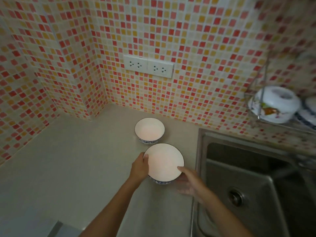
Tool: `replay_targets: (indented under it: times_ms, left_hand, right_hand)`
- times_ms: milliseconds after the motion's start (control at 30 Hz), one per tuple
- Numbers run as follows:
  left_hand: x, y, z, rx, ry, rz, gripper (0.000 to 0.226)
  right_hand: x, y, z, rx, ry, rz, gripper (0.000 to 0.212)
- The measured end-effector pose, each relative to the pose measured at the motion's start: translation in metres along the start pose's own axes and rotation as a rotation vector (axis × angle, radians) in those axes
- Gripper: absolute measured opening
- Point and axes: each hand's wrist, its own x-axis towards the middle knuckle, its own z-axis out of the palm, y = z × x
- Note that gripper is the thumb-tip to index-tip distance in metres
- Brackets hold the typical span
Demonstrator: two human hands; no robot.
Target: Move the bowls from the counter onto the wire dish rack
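Note:
Two white bowls with blue-patterned bases stand on the beige counter. The nearer bowl is held at its left rim by my left hand, thumb over the edge. My right hand is blurred, with its fingers spread, and one fingertip touches the same bowl's right rim. The farther bowl sits untouched behind it, close to the tiled wall. The wire dish rack hangs at the right edge above the sink and holds an upturned white bowl and other dishes.
A steel sink with a drain lies right of the bowls. Mosaic-tiled walls meet in a corner behind the counter. A double wall socket sits above the bowls.

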Motion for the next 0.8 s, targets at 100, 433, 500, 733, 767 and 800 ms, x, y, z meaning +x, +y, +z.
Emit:
replay_targets:
  times_ms: [100,433,500,733,767,800]
  left_hand:
    - [-0.013,0.028,0.054,0.001,-0.111,0.064,0.031]
    - [-0.086,0.077,0.229,-0.081,-0.388,0.127,0.041]
    - [-0.100,0.082,0.256,-0.084,-0.442,0.135,0.041]
    - [-0.128,0.085,0.320,-0.083,-0.446,0.191,0.041]
    - [-0.133,0.084,0.323,-0.047,-0.405,0.216,0.038]
    - [-0.137,0.081,0.325,0.008,-0.363,0.245,0.036]
  right_hand:
    - [-0.023,0.010,-0.060,0.240,-0.058,0.019,0.036]
    - [-0.087,0.034,-0.227,0.436,0.102,0.002,0.028]
    - [-0.094,0.041,-0.253,0.444,0.118,0.015,0.030]
    - [-0.107,0.064,-0.319,0.509,0.101,-0.019,0.058]
    - [-0.107,0.066,-0.326,0.503,0.101,-0.017,0.063]
    - [-0.106,0.068,-0.333,0.497,0.103,-0.013,0.063]
